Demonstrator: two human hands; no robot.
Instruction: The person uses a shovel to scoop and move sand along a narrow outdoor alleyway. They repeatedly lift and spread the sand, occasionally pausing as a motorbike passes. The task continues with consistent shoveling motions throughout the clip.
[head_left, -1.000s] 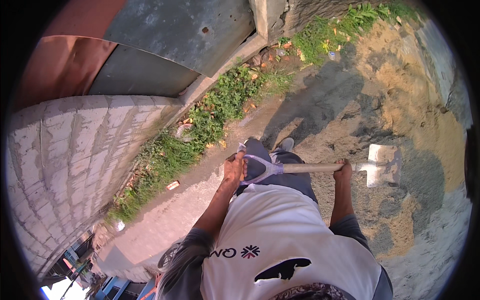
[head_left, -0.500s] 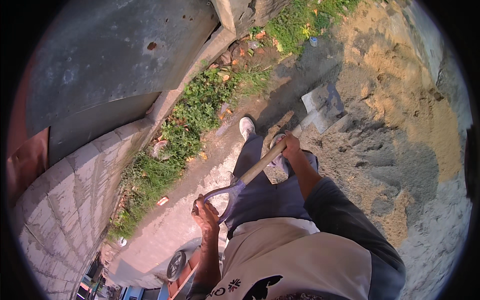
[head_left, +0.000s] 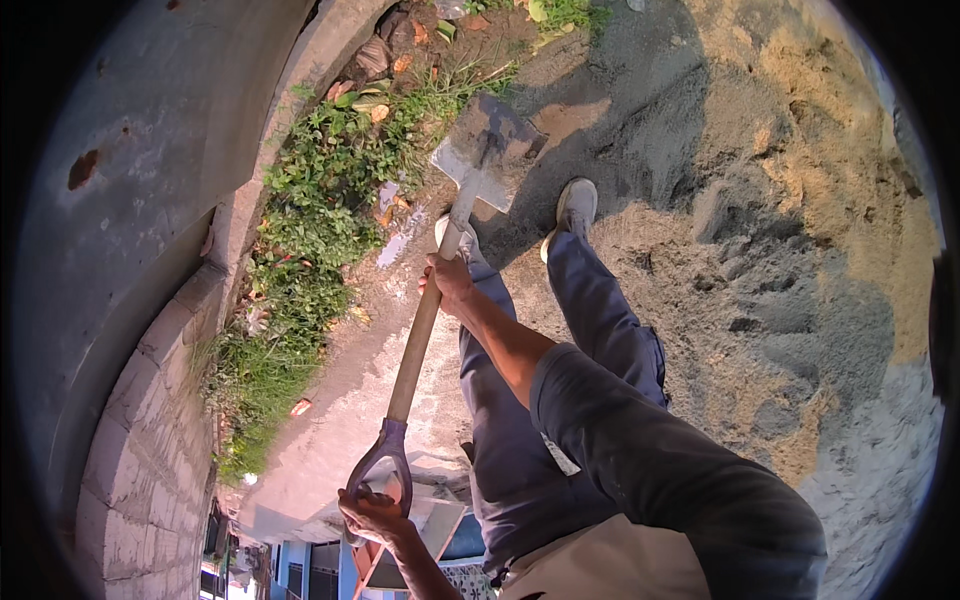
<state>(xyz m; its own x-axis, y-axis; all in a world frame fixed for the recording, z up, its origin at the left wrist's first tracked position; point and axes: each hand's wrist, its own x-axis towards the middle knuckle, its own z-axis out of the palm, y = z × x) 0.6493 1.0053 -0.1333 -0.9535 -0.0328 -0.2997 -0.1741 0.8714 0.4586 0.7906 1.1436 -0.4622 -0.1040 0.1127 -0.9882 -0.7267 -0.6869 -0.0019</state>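
The shovel (head_left: pixel 418 340) is held slantwise left of the person's legs and should handle as stiff and blade-heavy, its sound holds being the end grip, where the left hand (head_left: pixel 374 515) has its fingers wrapped, and the lower shaft, where the right hand's (head_left: pixel 449 281) are closed. Whether the shaded blade (head_left: pixel 490 152) carries residue or touches ground is uncertain. Grey and tan sand (head_left: pixel 810 330) lies rightward; weeds (head_left: pixel 310 220) and a block wall (head_left: pixel 150 450) stand left.

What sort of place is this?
Likely an outdoor lane or small building site: a block wall, what looks like sand spread about, and a shovel in use.
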